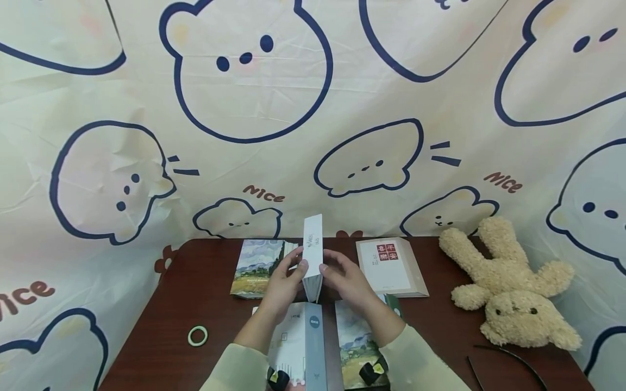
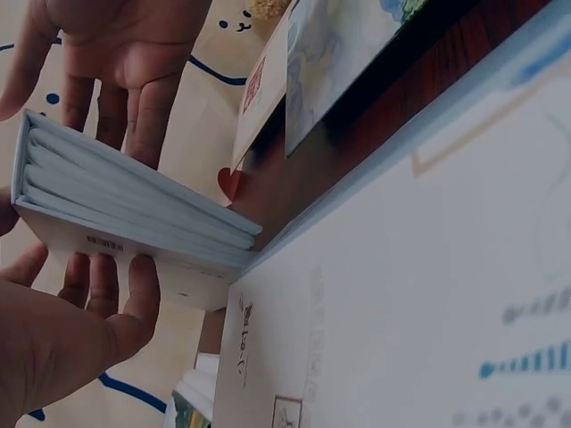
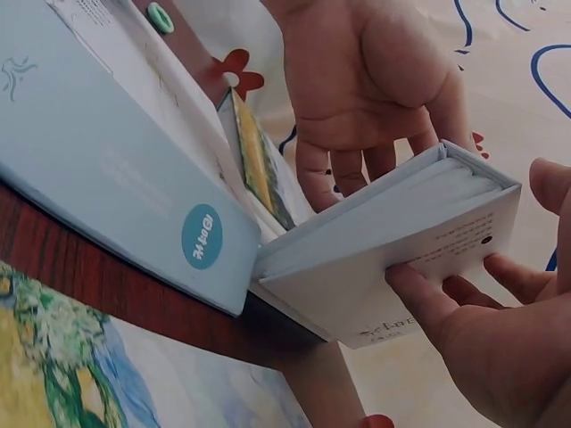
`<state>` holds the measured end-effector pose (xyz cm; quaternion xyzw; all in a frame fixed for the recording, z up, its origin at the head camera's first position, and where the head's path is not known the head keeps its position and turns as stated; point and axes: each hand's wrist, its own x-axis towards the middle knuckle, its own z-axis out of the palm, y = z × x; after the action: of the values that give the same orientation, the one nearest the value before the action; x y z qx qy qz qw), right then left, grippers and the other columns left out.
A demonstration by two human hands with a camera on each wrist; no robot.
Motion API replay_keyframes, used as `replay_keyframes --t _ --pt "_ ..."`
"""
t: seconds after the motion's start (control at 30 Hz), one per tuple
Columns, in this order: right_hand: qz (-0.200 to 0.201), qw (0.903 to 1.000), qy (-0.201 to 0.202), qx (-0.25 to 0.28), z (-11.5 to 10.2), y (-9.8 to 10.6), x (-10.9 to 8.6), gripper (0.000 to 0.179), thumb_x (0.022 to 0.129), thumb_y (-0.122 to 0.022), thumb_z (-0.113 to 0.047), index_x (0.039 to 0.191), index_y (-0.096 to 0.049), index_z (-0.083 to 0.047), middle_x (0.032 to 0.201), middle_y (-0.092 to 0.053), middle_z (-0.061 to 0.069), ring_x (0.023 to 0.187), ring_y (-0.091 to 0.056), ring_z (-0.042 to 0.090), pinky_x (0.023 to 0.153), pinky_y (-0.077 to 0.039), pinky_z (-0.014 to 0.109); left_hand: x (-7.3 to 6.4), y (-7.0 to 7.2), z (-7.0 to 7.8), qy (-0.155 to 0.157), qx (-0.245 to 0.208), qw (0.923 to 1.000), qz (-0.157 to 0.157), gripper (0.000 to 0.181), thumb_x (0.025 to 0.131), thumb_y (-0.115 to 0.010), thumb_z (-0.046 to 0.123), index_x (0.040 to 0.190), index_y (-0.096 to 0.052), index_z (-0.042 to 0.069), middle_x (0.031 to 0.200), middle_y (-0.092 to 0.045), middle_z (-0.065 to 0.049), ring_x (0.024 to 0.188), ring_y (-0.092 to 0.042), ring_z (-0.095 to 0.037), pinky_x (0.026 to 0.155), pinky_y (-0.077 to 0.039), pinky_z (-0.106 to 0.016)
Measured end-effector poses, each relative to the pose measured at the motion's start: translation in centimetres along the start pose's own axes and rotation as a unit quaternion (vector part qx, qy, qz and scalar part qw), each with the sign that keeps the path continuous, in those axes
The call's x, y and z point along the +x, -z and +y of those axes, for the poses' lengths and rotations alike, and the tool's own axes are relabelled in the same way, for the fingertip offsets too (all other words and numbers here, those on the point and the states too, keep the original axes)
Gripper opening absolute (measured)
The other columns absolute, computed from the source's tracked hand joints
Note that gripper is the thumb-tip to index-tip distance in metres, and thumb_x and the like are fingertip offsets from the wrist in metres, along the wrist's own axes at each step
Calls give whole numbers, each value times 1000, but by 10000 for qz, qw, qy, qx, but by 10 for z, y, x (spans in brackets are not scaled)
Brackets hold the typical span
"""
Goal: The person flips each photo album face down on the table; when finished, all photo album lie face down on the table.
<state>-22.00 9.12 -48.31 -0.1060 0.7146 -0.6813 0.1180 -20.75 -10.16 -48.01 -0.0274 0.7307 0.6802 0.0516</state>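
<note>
Both hands hold a thick white book (image 1: 313, 244) on end, its narrow spine turned toward me. My left hand (image 1: 282, 285) grips it from the left side, with fingertips spread on the cover in the left wrist view. From the other side my right hand (image 1: 351, 279) grips it, fingertips against the printed cover in the right wrist view. Pale page edges (image 2: 134, 196) show between the covers. The book's lower end comes right at a white book with a blue spine (image 1: 314, 347), which lies on the table below the hands.
A landscape-painting album (image 1: 256, 269) lies back left; a similar painted book (image 1: 357, 347) lies under the right forearm. Back right is a white book with red characters (image 1: 393, 266). A plush bear (image 1: 513, 288), black cable pieces (image 1: 518, 358) and a pale green ring (image 1: 198, 336) lie farther out.
</note>
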Motion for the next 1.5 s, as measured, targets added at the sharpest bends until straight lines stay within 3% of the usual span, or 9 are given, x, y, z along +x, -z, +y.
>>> replay_keyframes --t 0.2,0.63,0.9,1.2,1.5 --pt "189 9998 2 -65 0 7 -2 65 100 -70 -38 155 -44 -15 153 -52 11 138 -54 30 103 -53 42 0 -6 -2 -24 62 9998 -169 57 104 -59 47 156 -47 27 149 -50 -10 136 -52 -34 107 -49 -54" --pt "274 9996 95 -44 2 21 -8 68 99 -72 -23 157 -40 -9 151 -51 18 137 -54 36 101 -54 43 1 -15 -9 137 206 9990 -385 63 102 -59 55 155 -48 21 157 -46 -11 145 -44 -37 113 -43 -55" --pt "438 9989 -14 -184 5 28 -9 72 99 -73 -23 159 -35 -7 152 -50 21 137 -54 38 98 -56 44 2 -19 -14 207 532 9975 -425 59 103 -59 52 151 -52 19 154 -50 -11 142 -46 -37 108 -46 -57" --pt "610 9971 -154 -432 9 36 -12 79 98 -74 -27 161 -30 -10 155 -47 22 139 -51 40 101 -54 47 1 -24 -18 67 843 9947 -588 57 100 -68 46 147 -57 17 144 -58 -12 130 -56 -33 101 -51 -55" --pt "726 9963 -246 -380 13 40 -13 83 96 -77 -24 162 -29 -12 159 -42 20 141 -49 37 104 -52 46 0 -27 -16 47 1097 9919 -635 54 98 -72 39 144 -60 14 148 -53 -14 131 -53 -35 98 -52 -55"
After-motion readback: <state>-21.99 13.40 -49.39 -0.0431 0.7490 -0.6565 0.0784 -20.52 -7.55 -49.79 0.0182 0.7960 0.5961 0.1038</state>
